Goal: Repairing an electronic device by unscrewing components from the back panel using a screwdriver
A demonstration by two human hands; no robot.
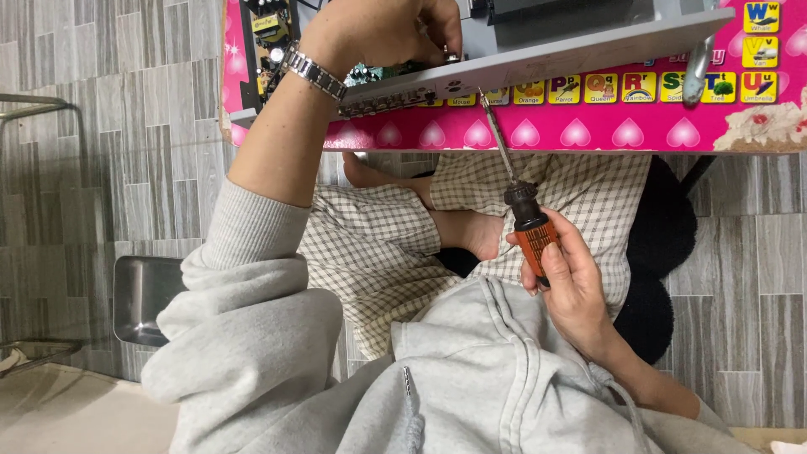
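We are holding a screwdriver (523,195) in our right hand (572,282), fingers wrapped tight around its orange and black handle, while its metal shaft is pointing up toward the front edge of a grey metal device case (538,55). Our left hand (382,29), with a metal watch (315,74) on the wrist, is resting on the case, fingertips pressed to its top edge near the exposed circuit board (269,38). The case is sitting on a pink alphabet table (588,126) above our crossed legs.

A pink alphabet mat (588,133) with hearts covers the table; its small square picture labels (624,87) run along the near edge.
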